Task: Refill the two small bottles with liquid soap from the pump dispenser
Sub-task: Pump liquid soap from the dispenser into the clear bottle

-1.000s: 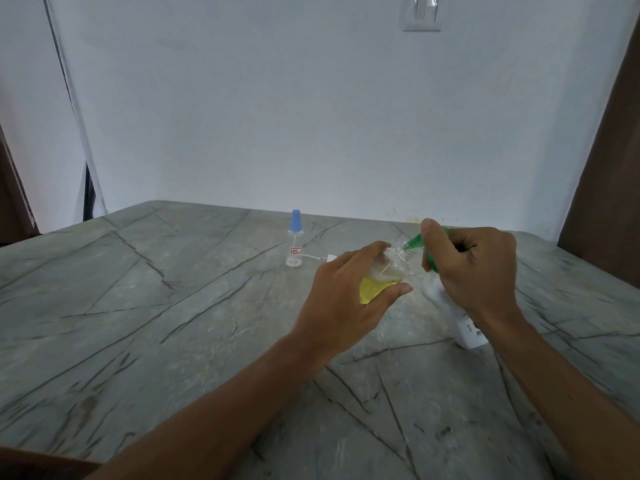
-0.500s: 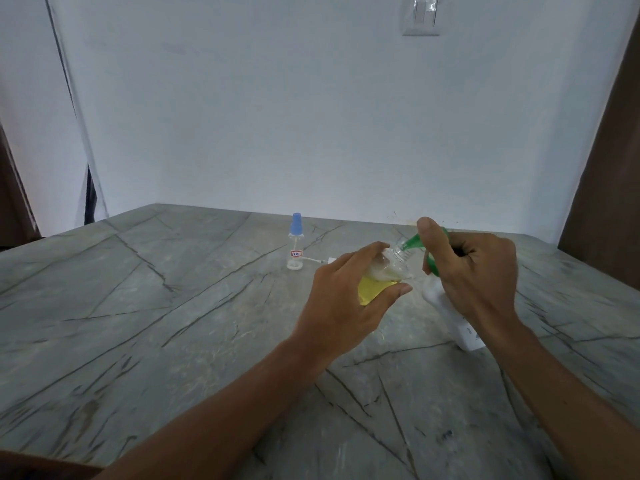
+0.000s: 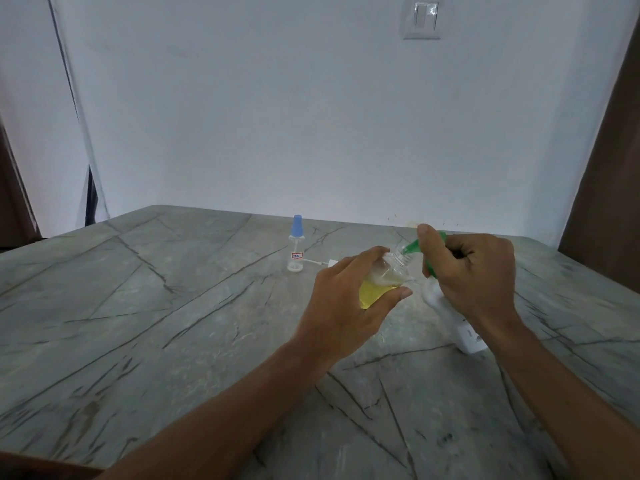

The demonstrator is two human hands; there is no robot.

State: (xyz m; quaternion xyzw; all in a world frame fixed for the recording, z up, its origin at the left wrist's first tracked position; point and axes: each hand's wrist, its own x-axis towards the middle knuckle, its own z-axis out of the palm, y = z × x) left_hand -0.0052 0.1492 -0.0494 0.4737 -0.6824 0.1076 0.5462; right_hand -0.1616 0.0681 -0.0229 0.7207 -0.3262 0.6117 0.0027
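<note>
My left hand (image 3: 349,303) grips a small clear bottle (image 3: 379,284) tilted to the right, partly filled with yellow liquid soap and foam. Its open neck meets the green nozzle of the white pump dispenser (image 3: 446,310), which leans on the table. My right hand (image 3: 471,271) is wrapped round the dispenser's green pump head, thumb on top. A second small clear bottle (image 3: 296,249) with a blue cap stands upright farther back on the left; it looks empty.
The grey veined stone table (image 3: 156,323) ends at a white wall behind. A small white pump piece with a thin tube (image 3: 323,263) lies beside the blue-capped bottle. Dark brown panels flank the far left and right.
Both hands, the bottle and the dispenser stay in almost the same pose. The view has shifted slightly.
</note>
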